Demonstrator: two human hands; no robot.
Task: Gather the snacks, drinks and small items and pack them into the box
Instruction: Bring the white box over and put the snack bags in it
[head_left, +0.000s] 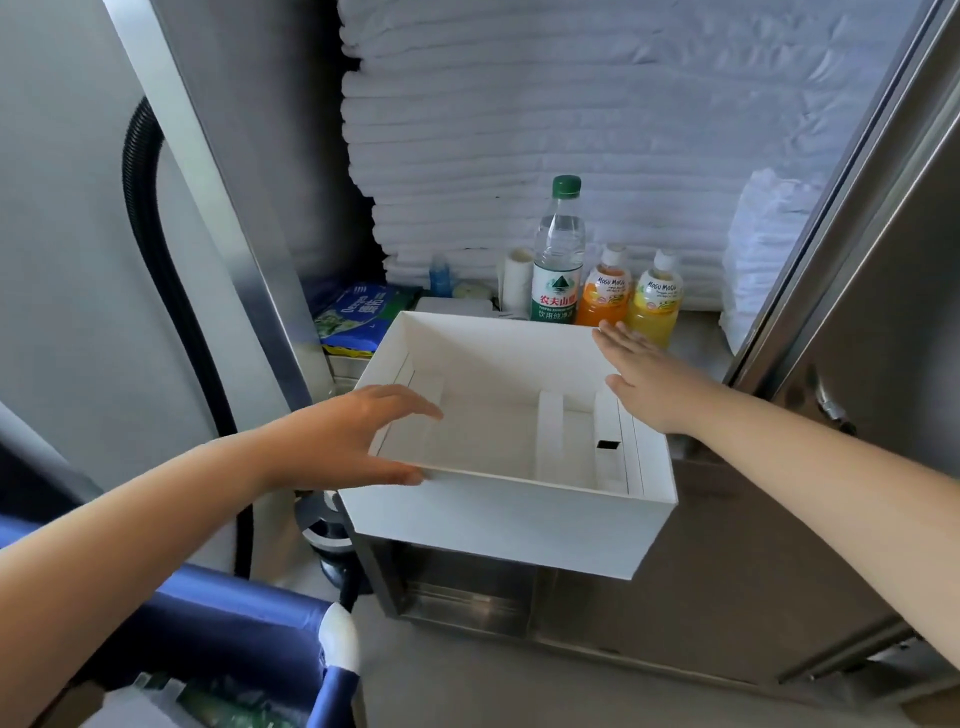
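Step in hand is judged as the very start of packing: the box is empty, nothing is gathered yet. The left hand (358, 436) is seen at 9 o'clock of the white box (498, 512), spread wide, with the thumb laid at the near-left corner and the fingers arched over the left rim. It looks like steadying; a firm clamp cannot be confirmed. The box is set on the steel bench (696, 338) with its front overhanging the bench edge. Only folded inner dividers and a small black slot are seen inside. At 10 o'clock of the box a green-and-blue snack bag (358, 317) is lying flat. At 12 o'clock a small blue bottle (440, 275) and a white roll (517, 283) are stood behind the far wall, both partly hidden. At 1 o'clock three drinks are lined up upright, touching or just beside one another: a green-capped water bottle (558, 260), an orange drink bottle (605, 293) and a yellow drink bottle (655, 301). The right hand (649, 379) is held flat over the box's far-right corner, fingers straight and together, nothing held, fingertips pointed at 11 o'clock and just short of the orange bottle's base. At 3 o'clock a white plastic bag (763, 249) is slumped against the frame. Next move is judged to call for the right hand to be reached forward and closed round one drink, likely the orange or yellow one. The bottle should be lifted clear of its neighbours so none is tipped, then lowered into a compartment while the box is kept steady by the left hand.
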